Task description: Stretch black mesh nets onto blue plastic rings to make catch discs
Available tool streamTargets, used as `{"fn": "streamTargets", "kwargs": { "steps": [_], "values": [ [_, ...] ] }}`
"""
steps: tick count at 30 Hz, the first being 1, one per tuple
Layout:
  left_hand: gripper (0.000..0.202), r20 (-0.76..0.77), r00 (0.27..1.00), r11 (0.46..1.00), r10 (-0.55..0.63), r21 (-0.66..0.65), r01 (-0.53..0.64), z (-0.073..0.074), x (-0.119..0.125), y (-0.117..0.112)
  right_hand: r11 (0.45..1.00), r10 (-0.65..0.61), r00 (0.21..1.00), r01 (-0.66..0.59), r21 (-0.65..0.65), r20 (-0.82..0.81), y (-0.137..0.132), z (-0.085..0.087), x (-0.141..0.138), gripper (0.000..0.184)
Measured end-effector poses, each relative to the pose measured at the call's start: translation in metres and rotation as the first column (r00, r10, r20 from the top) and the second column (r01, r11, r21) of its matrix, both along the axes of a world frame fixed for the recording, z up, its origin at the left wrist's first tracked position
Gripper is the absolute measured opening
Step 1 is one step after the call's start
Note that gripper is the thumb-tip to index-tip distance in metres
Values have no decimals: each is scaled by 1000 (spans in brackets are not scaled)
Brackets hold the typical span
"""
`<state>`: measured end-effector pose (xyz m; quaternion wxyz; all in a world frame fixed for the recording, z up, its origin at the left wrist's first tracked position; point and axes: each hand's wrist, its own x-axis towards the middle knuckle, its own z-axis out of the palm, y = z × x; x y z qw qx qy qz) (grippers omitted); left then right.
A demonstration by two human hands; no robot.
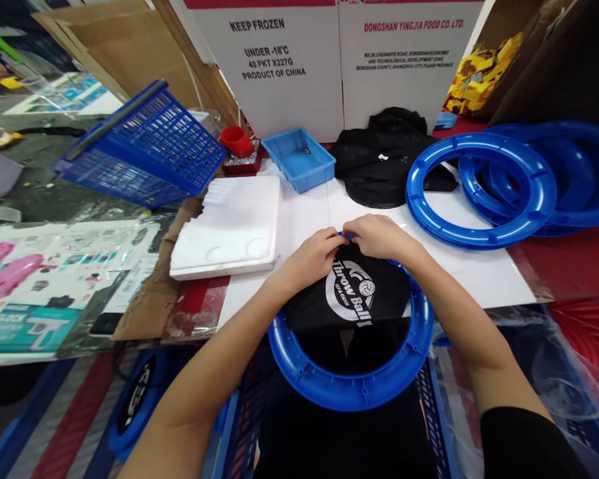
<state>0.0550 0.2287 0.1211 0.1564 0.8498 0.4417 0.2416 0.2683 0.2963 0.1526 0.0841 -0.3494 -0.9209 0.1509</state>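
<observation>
A blue plastic ring (352, 389) lies at the near edge of the white table (484, 273), tilted toward me. Black mesh fabric (349, 293) with a white "Throw Ball" print is stretched across its far half. My left hand (312, 256) and my right hand (379, 238) meet at the ring's far rim, fingers closed, pinching the mesh edge against the rim. The fingertips are partly hidden by each other.
More blue rings (479, 189) are stacked at the right, beside a pile of black mesh (384, 159). A small blue tray (299, 158), a red cup (236, 141), a white foam block (229, 229) and a blue basket (144, 146) stand to the left. Cardboard boxes (289, 60) wall the back.
</observation>
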Motion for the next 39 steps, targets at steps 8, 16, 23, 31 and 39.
{"fn": "streamTargets", "kwargs": {
  "steps": [8, 16, 23, 31, 39],
  "values": [
    [30, -89, 996, 999, -24, -43, 20, 2, 0, 5, 999, 13, 999, -14, 45, 34, -2, 4, 5, 20],
    [29, -128, 987, 988, 97, -110, -111, 7, 0, 4, 997, -35, 937, 8, -78, -348, 19, -18, 14, 21],
    [22, -436, 806, 881, 400, -59, -469, 28, 9, -4, 974, -120, 849, 202, 106, -515, 36, -1, 64, 7],
    [46, -685, 649, 812, 330, -145, -566, 62, 21, -86, 988, -57, 992, 39, -151, -114, 20, 11, 104, 20],
    [37, -526, 850, 947, -28, -286, -145, 112, 16, -82, 989, -39, 997, 49, -138, 71, 3, -16, 70, 5]
  ]
}}
